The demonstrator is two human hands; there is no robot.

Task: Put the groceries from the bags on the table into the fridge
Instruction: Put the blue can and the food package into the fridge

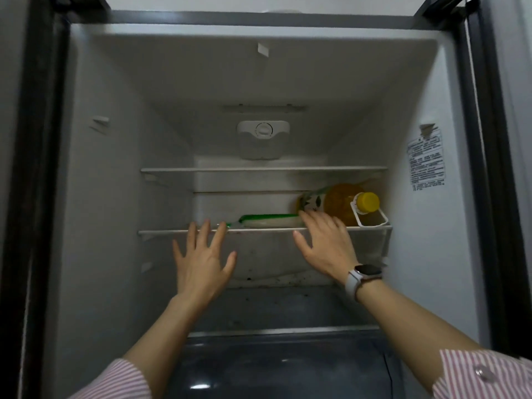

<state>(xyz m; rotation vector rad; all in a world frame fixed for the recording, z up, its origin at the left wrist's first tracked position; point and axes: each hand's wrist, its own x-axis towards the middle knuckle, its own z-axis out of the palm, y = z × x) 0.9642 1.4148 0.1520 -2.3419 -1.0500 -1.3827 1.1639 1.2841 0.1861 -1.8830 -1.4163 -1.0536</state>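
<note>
The open fridge (115,182) fills the view. On its middle shelf (259,230) lies a flat white packet with a green edge (267,221). A yellow oil bottle (344,203) with a yellow cap and white handle lies on its side at the shelf's right end. My left hand (201,260) is open with fingers spread, its fingertips at the shelf's front edge, left of the packet. My right hand (325,243) is open too, with its fingers over the packet's right end, in front of the bottle. Neither hand holds anything.
An upper shelf (263,169) sits above with nothing on it. A thermostat dial housing (263,139) is on the back wall. A dark crisper drawer (282,367) lies below. A label (426,159) is on the right inner wall. I wear a watch (364,273) on my right wrist.
</note>
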